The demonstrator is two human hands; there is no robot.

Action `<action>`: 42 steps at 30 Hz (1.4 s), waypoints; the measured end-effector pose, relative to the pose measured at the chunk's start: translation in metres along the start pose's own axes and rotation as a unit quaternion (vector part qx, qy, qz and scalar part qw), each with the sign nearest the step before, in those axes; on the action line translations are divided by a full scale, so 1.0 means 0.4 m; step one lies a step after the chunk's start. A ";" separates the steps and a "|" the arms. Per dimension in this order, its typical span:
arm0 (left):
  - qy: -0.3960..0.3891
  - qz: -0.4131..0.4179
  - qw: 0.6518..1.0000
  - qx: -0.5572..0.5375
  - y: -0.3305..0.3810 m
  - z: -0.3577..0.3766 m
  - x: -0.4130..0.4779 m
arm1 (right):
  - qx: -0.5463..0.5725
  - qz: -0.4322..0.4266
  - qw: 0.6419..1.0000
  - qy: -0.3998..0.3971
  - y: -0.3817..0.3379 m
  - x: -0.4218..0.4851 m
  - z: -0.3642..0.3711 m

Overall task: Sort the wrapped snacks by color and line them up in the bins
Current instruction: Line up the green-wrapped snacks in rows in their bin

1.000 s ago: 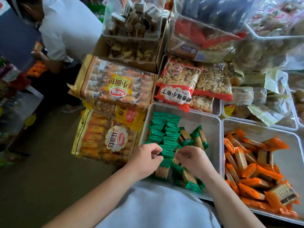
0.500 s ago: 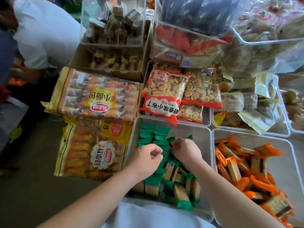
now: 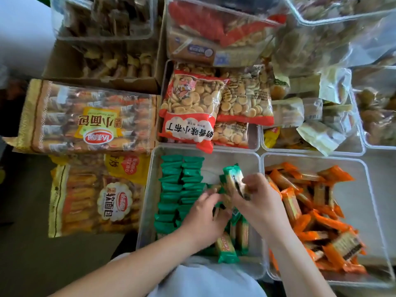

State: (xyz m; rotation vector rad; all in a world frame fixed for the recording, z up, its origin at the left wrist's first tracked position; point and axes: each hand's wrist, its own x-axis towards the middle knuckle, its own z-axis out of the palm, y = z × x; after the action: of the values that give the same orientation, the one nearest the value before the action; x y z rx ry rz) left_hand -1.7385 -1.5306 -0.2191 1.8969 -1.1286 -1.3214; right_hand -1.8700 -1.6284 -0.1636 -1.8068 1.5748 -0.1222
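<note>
Closest to me is the pale cloth of my shirt [image 3: 205,281], with both forearms reaching out over it into the clear bin [image 3: 147,189] straight ahead. At the near end of that bin lie the loose green snacks [image 3: 233,239], jumbled at all angles, some showing the biscuit through a clear window.

My left hand [image 3: 203,219] is low in this heap, palm down and fingers pointing forward. The fingertips are blurred among the wrappers, so I cannot tell whether they hold anything. My right hand [image 3: 259,202] is just beside it, almost touching, and its curled fingers and thumb grip a green snack [image 3: 232,179]. That snack is lifted a little above the bin floor and tilted, its crimped end pointing away from me.

Along the bin's left wall stand the lined-up green snacks [image 3: 177,189], two neat columns packed edge to edge from the near end to the far wall.

To the right, touching this bin, is a second clear bin [image 3: 372,200] with orange snacks [image 3: 310,211] piled loosely, mostly on its left side.

On the left, outside the bins, lie two large bags of small breads [image 3: 94,200], one behind the other. Farther back sit red-edged bags of round biscuits [image 3: 188,110], a cardboard box [image 3: 102,82] and more clear tubs [image 3: 102,18] of wrapped sweets, all blurred.
</note>
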 end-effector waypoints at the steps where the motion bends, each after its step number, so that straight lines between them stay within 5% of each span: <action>1: -0.021 -0.019 0.999 0.025 0.002 0.026 0.014 | 0.075 0.028 0.997 -0.004 0.017 -0.021 -0.012; 6: -0.066 -0.116 0.977 0.169 0.018 0.100 0.075 | 0.285 0.130 0.950 -0.004 0.084 -0.105 -0.051; 14: -0.056 -0.127 0.978 0.157 0.045 0.102 0.078 | 0.343 0.141 0.928 0.030 0.119 -0.153 -0.071; 19: -0.011 -0.108 0.994 -0.032 0.053 0.056 0.046 | 0.394 0.123 0.910 -0.032 0.129 -0.151 -0.076; 25: -0.019 -0.077 0.963 -0.256 0.098 -0.083 -0.037 | 0.459 0.102 0.869 -0.155 0.084 -0.129 -0.078; 33: -0.004 -0.048 0.931 -0.362 0.095 -0.146 -0.108 | 0.408 0.071 0.896 -0.158 0.010 -0.127 -0.064; 42: 0.066 -0.029 0.901 -0.428 0.084 -0.174 -0.151 | 0.425 0.095 0.885 -0.164 -0.019 -0.154 -0.059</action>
State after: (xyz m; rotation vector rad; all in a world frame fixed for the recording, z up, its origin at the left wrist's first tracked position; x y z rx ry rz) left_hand -1.6940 -1.4955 -0.1392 1.3184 -0.3039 -1.3757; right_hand -1.8911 -1.5840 -0.1189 -0.9197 1.1657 -0.3369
